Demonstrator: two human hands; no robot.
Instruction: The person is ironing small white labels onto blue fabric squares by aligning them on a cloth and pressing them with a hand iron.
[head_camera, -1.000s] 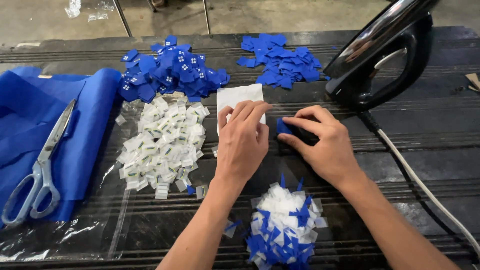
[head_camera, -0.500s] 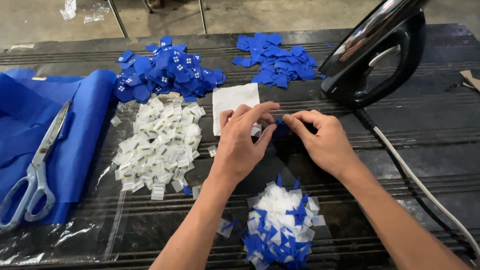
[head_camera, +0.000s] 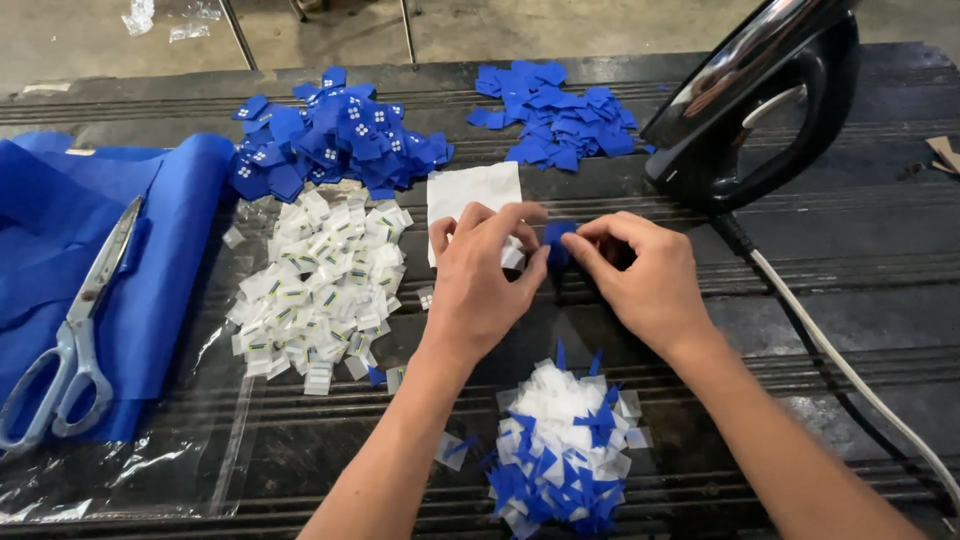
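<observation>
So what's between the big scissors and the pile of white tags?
In the head view, blue cloth under the scissors, then clear plastic beside the white tags.

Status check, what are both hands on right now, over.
Left hand and right hand together, pinching a small blue fabric piece. White square sheet just behind. Black iron parked right, cord trailing beside right forearm.

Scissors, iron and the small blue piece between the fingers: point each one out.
scissors (head_camera: 85, 315), head view, on the blades near the pivot.
iron (head_camera: 700, 165), head view, on the black body's lower part.
small blue piece (head_camera: 556, 240), head view, on its visible middle between both hands' fingertips.
</observation>
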